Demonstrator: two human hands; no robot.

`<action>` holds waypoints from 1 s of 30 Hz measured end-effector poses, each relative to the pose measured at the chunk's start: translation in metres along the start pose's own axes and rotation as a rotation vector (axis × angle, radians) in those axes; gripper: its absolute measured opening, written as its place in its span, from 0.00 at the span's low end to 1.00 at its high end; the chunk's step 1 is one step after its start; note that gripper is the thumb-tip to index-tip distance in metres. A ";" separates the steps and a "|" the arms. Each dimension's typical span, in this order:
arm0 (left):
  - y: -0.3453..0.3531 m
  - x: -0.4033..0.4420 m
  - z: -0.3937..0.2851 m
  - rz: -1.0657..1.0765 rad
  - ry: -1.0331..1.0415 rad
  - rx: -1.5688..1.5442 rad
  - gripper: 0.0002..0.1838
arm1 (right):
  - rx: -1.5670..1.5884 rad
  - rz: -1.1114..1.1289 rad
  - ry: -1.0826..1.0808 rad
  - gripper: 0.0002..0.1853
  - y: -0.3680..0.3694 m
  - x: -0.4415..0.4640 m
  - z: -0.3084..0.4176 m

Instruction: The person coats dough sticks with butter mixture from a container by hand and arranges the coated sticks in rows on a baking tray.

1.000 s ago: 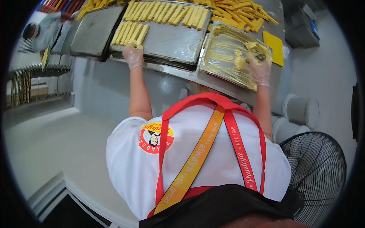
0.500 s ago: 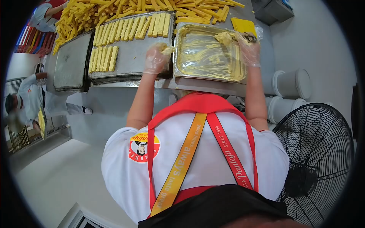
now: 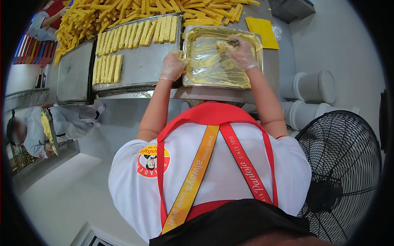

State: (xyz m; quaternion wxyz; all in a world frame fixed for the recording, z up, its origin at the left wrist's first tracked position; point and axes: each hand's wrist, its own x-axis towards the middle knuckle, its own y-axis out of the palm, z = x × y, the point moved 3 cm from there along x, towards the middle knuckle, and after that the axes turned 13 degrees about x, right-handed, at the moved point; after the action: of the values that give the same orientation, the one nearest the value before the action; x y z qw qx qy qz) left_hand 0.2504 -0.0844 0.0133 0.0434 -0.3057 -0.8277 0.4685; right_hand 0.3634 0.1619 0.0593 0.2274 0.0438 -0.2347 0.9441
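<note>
My left hand point(image 3: 172, 67), in a clear glove smeared with cream, is closed at the left rim of a cream-smeared tray point(image 3: 257, 61); what its fingers hold, if anything, is hidden. Over that tray my right hand point(image 3: 241, 53), also gloved, is closed around a small dark-ended tool point(image 3: 234, 42) beside a lump of pale cream point(image 3: 223, 46). To the left lies a flat metal baking tray point(image 3: 143, 67) with a long upper row of coated yellow sticks point(image 3: 131, 35) and a shorter lower row point(image 3: 108, 69).
Plain yellow sticks point(image 3: 102, 16) are heaped behind the trays. Another dark tray point(image 3: 75, 74) lies at left, a yellow sheet point(image 3: 262, 33) at right. White buckets point(image 3: 316, 87) and a black fan point(image 3: 340, 172) stand right. A co-worker point(image 3: 35, 127) carries a tray at left; another's arm point(image 3: 51, 19) shows upper left.
My left hand has gone from the baking tray to the cream tray's left rim. My right hand has moved left across the cream tray. The co-worker at left has come nearer.
</note>
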 end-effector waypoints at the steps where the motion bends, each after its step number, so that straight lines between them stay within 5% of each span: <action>1: 0.003 0.003 0.003 -0.036 0.051 0.048 0.19 | -0.092 -0.028 -0.019 0.17 0.006 -0.001 -0.009; 7: 0.003 -0.002 0.000 -0.076 0.236 0.295 0.16 | -0.414 -0.221 -0.256 0.08 -0.032 -0.002 -0.032; 10: -0.004 -0.007 -0.009 -0.046 0.276 0.388 0.14 | -0.625 0.081 -0.160 0.05 -0.035 -0.007 -0.026; 13: 0.000 -0.003 -0.002 -0.023 0.280 0.383 0.16 | -0.907 0.380 -0.481 0.06 -0.031 -0.016 -0.040; 16: 0.003 0.001 -0.001 -0.056 0.175 0.228 0.17 | -1.166 0.502 -0.514 0.05 -0.031 -0.027 -0.055; 22: 0.002 0.002 0.001 -0.044 0.255 0.275 0.23 | -0.841 0.498 -0.798 0.05 -0.028 -0.029 -0.060; 28: -0.016 0.025 0.005 -0.008 0.226 0.416 0.21 | -0.729 0.391 -0.768 0.10 -0.007 -0.040 -0.017; 30: -0.037 0.037 -0.018 -0.259 0.320 0.411 0.20 | -0.585 0.294 -0.734 0.13 -0.008 -0.051 -0.002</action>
State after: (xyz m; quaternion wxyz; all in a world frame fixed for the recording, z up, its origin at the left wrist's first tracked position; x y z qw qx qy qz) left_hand 0.2097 -0.0644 0.0448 0.2938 -0.2522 -0.7302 0.5629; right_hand 0.4126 0.1484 0.0519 -0.0034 0.2742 -0.5581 0.7831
